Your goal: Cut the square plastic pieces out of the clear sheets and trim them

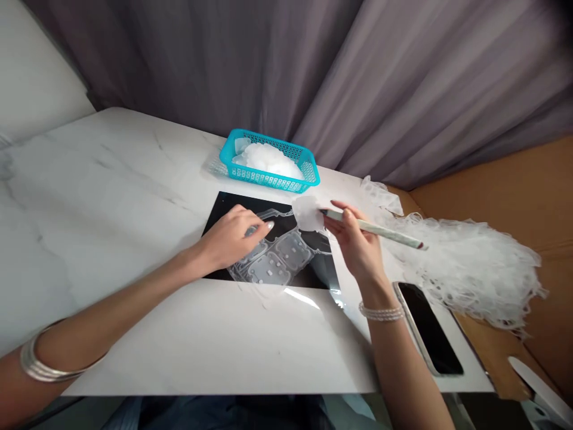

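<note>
My right hand (pixel 358 242) is closed around a slim pen-shaped tool (pixel 389 232) with a pale barrel and a dark tip pointing left. At that tip, beside my fingers, is a rounded translucent white plastic piece (pixel 307 213); whether fingers or tool carry it I cannot tell. Under and beside my left hand (pixel 235 236) lies a clear moulded plastic sheet (pixel 268 269) with rounded panels and small raised bits, partly over a black mat (pixel 308 279). My left thumb stands apart from the bent fingers, whose tips are partly hidden. No object shows in their gap.
A turquoise basket (pixel 268 179) heaped with white translucent pieces (pixel 268 158) stands behind the mat. At right lies a large pile of clear plastic frames (pixel 470 269), partly against brown cardboard (pixel 501 185). A phone (pixel 430 328) rests beside my right forearm. Grey curtains (pixel 268 65) hang behind the marbled table (pixel 134 179).
</note>
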`<action>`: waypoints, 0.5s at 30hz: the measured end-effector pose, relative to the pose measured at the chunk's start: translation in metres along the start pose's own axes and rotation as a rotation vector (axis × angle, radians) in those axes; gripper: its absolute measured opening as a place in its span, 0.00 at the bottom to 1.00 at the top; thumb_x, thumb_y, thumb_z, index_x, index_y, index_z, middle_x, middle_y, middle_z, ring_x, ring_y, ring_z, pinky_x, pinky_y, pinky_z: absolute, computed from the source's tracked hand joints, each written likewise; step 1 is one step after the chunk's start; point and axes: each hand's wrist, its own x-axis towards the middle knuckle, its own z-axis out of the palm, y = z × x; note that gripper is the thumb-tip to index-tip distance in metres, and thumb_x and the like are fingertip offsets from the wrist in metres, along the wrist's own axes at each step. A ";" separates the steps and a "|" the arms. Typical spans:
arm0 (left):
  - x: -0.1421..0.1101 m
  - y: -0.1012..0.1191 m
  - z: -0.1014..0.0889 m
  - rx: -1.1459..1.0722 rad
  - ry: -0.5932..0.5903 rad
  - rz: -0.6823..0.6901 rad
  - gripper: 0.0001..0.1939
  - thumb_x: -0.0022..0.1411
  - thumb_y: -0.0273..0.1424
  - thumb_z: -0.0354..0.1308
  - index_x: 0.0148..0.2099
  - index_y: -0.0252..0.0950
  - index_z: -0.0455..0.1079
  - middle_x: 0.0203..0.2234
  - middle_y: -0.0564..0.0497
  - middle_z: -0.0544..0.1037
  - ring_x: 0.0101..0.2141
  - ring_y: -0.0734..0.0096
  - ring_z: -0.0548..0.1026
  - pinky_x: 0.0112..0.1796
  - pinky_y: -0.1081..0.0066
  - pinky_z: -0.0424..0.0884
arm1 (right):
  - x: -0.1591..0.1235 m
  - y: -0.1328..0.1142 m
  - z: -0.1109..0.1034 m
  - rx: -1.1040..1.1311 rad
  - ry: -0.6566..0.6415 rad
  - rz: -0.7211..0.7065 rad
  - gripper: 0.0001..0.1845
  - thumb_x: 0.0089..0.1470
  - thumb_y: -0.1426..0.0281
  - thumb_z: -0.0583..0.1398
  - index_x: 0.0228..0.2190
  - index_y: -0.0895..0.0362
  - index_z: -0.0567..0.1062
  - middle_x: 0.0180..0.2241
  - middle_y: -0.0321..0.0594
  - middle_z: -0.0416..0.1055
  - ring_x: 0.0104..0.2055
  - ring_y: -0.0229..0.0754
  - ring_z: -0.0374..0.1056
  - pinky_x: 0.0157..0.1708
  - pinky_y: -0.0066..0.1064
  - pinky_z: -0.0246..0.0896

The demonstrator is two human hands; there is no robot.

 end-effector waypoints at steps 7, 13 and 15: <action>0.025 0.001 0.025 -0.829 -0.129 -0.457 0.21 0.51 0.45 0.69 0.38 0.31 0.78 0.32 0.43 0.83 0.37 0.59 0.81 0.38 0.66 0.75 | -0.020 -0.015 0.028 -0.108 -0.418 0.086 0.25 0.67 0.51 0.46 0.50 0.50 0.74 0.36 0.42 0.82 0.49 0.50 0.76 0.57 0.53 0.61; 0.018 0.002 0.029 -0.817 -0.126 -0.438 0.18 0.48 0.37 0.72 0.39 0.32 0.78 0.34 0.43 0.84 0.38 0.61 0.82 0.42 0.66 0.76 | 0.011 0.009 0.029 -0.316 -0.136 0.070 0.19 0.60 0.55 0.57 0.25 0.52 0.61 0.23 0.35 0.73 0.30 0.42 0.72 0.35 0.34 0.61; 0.017 0.004 0.029 -0.810 -0.116 -0.428 0.16 0.48 0.38 0.72 0.37 0.33 0.79 0.32 0.44 0.84 0.36 0.62 0.82 0.41 0.67 0.76 | 0.017 0.014 0.040 -0.412 -0.225 0.045 0.20 0.54 0.60 0.61 0.23 0.52 0.57 0.20 0.30 0.65 0.26 0.38 0.64 0.28 0.30 0.54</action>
